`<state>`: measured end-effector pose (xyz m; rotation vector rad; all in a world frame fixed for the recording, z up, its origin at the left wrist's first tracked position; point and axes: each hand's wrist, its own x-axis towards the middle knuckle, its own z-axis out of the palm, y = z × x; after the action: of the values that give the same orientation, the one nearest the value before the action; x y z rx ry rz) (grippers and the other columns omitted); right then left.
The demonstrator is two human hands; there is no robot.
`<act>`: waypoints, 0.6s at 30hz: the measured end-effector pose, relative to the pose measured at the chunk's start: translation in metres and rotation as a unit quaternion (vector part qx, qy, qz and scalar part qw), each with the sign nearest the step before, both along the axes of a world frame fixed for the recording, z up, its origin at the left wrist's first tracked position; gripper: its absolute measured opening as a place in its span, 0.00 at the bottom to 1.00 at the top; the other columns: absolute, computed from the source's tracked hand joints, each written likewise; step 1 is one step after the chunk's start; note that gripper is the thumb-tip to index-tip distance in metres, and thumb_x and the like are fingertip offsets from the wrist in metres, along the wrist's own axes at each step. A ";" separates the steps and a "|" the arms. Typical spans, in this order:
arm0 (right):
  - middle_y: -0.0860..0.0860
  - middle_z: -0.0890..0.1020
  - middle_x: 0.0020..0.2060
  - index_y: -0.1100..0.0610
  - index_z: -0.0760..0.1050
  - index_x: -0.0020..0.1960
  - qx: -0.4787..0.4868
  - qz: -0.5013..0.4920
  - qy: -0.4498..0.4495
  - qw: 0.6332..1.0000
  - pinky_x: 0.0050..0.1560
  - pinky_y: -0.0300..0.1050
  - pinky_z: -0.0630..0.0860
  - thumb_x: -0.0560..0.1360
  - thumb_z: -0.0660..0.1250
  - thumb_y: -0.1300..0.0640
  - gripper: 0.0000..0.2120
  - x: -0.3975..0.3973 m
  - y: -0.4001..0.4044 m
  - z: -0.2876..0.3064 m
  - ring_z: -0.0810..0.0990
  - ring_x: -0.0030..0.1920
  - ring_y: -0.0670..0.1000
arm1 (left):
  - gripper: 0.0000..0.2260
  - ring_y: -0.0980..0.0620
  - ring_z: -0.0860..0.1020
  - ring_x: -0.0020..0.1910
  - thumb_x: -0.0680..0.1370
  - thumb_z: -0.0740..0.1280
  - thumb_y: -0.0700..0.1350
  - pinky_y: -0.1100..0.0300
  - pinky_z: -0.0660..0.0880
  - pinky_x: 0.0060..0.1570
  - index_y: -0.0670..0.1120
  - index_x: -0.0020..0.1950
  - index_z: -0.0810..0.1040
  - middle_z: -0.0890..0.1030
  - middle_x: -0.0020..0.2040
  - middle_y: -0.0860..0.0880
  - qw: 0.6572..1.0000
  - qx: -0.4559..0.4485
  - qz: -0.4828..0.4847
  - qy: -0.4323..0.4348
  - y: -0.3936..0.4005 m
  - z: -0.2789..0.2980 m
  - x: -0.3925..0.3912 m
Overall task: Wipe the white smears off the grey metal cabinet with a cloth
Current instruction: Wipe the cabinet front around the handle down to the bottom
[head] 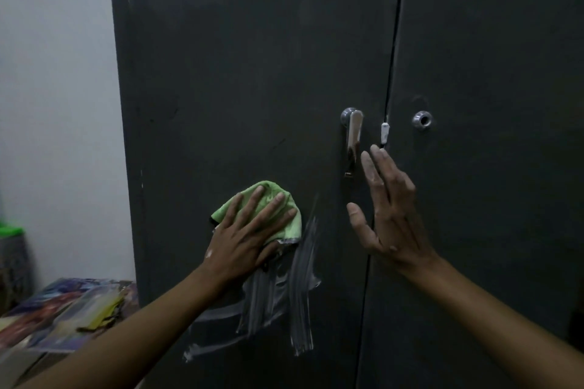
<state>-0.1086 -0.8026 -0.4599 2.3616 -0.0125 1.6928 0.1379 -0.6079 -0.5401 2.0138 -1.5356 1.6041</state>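
Observation:
A dark grey metal cabinet (240,57) with two doors fills the view. White smears (300,278) streak the lower part of its left door, below and to the right of a green cloth (271,196). My left hand (249,230) presses the cloth flat against the door with straight, spread fingers. Over the gap between the doors, my right hand (388,211) is raised with straight fingers, just below the handle. White residue marks its fingers.
A chrome lever handle (353,129) sits on the left door and a round lock (422,119) on the right door. A white wall (57,104) stands to the left. Colourful printed sheets (63,309) lie low at the left.

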 end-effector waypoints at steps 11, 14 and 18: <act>0.59 0.54 0.85 0.64 0.54 0.84 0.046 -0.039 -0.024 0.998 0.82 0.56 0.55 0.82 0.60 0.45 0.38 -0.008 -0.026 -0.005 0.54 0.85 0.57 | 0.31 0.38 0.45 0.85 0.86 0.52 0.62 0.33 0.48 0.80 0.55 0.86 0.48 0.45 0.87 0.48 0.991 -0.122 -0.015 0.051 -0.075 0.096 -0.043; 0.59 0.55 0.85 0.64 0.56 0.84 0.060 -0.038 -0.030 0.997 0.82 0.53 0.53 0.82 0.61 0.45 0.37 -0.009 -0.027 -0.019 0.55 0.85 0.58 | 0.29 0.38 0.47 0.85 0.86 0.52 0.63 0.33 0.49 0.80 0.56 0.86 0.51 0.48 0.87 0.48 0.998 -0.030 -0.045 -0.023 -0.064 0.062 -0.038; 0.58 0.56 0.85 0.64 0.57 0.83 0.079 -0.028 -0.016 0.996 0.82 0.56 0.56 0.82 0.61 0.46 0.37 -0.008 -0.023 -0.037 0.55 0.85 0.57 | 0.28 0.40 0.50 0.85 0.86 0.53 0.62 0.36 0.49 0.81 0.58 0.86 0.52 0.50 0.86 0.51 0.996 0.052 -0.041 -0.051 -0.042 -0.015 -0.029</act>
<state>-0.1168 -0.8261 -0.4971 2.4200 -0.2252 1.7619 0.1085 -0.6495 -0.5549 1.9187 -1.7497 1.6499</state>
